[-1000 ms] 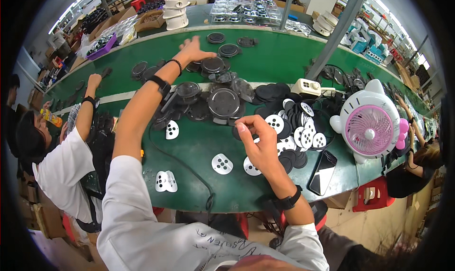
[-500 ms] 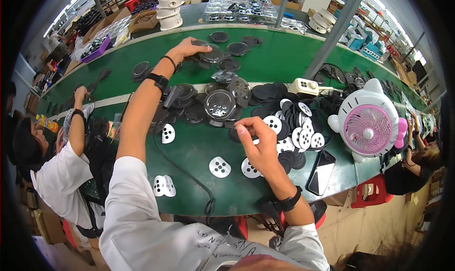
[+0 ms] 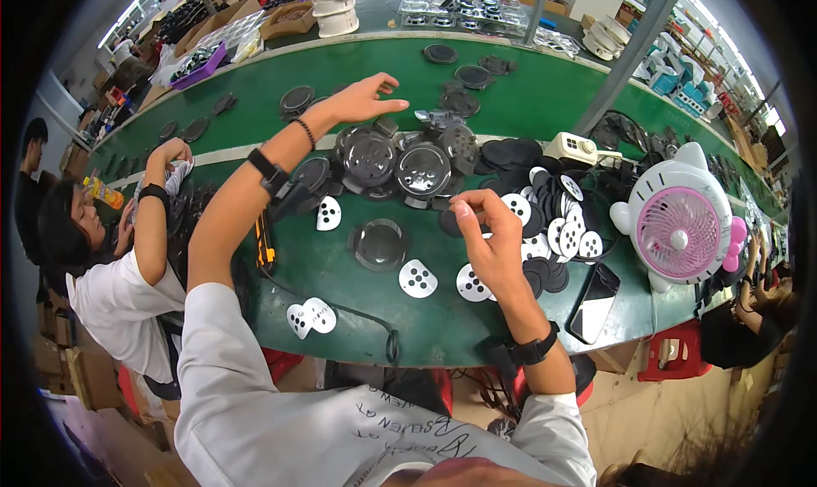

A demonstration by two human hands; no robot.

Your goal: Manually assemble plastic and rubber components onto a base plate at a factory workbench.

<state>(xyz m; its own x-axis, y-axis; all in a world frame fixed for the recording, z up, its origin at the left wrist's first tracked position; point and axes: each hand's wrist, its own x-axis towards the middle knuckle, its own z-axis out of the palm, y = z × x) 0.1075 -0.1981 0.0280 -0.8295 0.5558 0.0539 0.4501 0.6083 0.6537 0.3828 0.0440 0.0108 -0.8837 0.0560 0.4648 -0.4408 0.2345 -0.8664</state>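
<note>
Since a second ago, left hand [image 3: 362, 100] lifted off the dark discs at the far side of the green worktop [image 3: 545, 87] and now hangs in the air above them, fingers spread, palm down, holding nothing. Right hand [image 3: 485, 232] stays raised over the near half of the worktop, fingertips pinched together; whether anything small sits between them cannot be told.

Landmark: the shiny round black cover [image 3: 423, 170] at mid-worktop.
- Left hand: beyond the cover and a little to its left, above the grey strip that crosses the worktop.
- Second round black cover [image 3: 369, 157]: just left of the landmark, edges touching or overlapping.
- Flat dark ring [image 3: 379, 244]: on the near side of the landmark, lying alone on the green.
- White plate with dark holes [image 3: 418, 278]: nearer than the ring, close to the right hand's wrist.
- Another white plate [image 3: 328, 214]: left of the landmark, on its near side.
- Heap of black and white discs [image 3: 553, 223]: right of the landmark, just beside the right hand.
- White and pink desk fan [image 3: 681, 227]: well to the right, past the heap.
- Black phone [image 3: 593, 291]: lying flat, right of and nearer than the landmark, below the heap.
- Co-worker in a white shirt [image 3: 119, 300]: far to the left, at the worktop's edge.
</note>
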